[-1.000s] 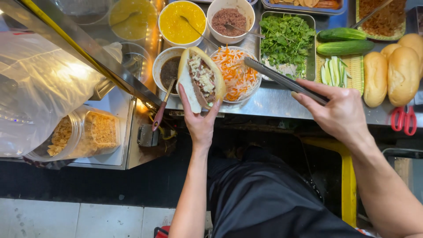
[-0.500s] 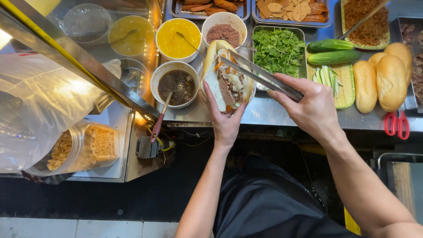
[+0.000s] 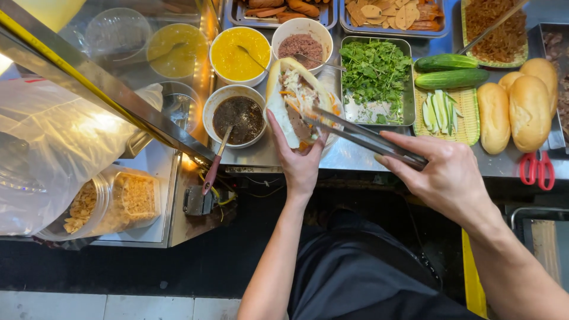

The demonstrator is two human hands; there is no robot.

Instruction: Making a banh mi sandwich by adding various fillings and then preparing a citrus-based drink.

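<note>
My left hand [image 3: 299, 157] cradles a split baguette sandwich [image 3: 291, 101] from below, holding it open above the counter edge. Its inside shows meat, shredded carrot and white filling. My right hand [image 3: 441, 175] grips metal tongs [image 3: 361, 135], and their tips press into the filling at the sandwich's right side. A steel tray of green herbs [image 3: 374, 74] lies just right of the sandwich.
Bowls of yellow sauce [image 3: 240, 54], dark sauce with a spoon [image 3: 238, 117] and minced meat [image 3: 301, 42] stand on the steel counter [image 3: 355, 159]. Cucumbers [image 3: 450, 70], bread rolls [image 3: 521, 106] and red scissors [image 3: 536, 169] are at the right. A plastic jar [image 3: 112, 204] sits lower left.
The sandwich has shifted left, away from the shredded carrot bowl. The tongs moved from the herb tray side to the sandwich, and their tips now rest in the filling.
</note>
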